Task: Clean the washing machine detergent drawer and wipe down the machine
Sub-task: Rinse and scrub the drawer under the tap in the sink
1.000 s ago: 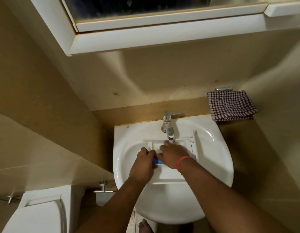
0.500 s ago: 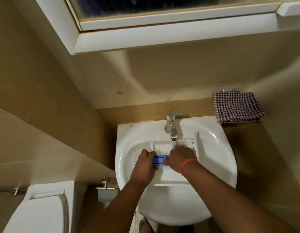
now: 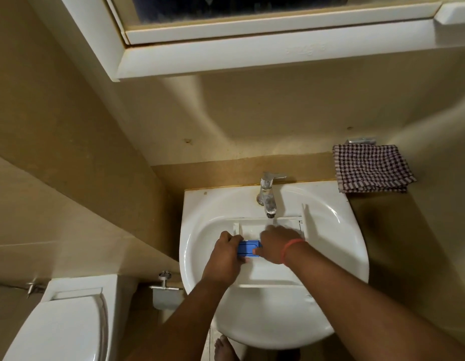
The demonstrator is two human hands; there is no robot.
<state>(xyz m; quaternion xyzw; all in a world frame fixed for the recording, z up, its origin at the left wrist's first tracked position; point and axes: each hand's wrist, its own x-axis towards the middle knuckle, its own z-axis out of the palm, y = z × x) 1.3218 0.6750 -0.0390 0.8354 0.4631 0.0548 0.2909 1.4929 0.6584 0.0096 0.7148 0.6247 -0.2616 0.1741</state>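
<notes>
Across the sink basin, under the tap, lies the white detergent drawer, long axis running front-to-back, far end w/ compartments toward the tap, near end at the front rim. I see the left hand w/ grip closed on the blue insert; right hand pinches its other end, fingers blurred. Step, I judge: rinsing the drawer & working the insert loose. Next needs a steady lift, drawer braced. Checked cloth sits by the sink's far right corner.
</notes>
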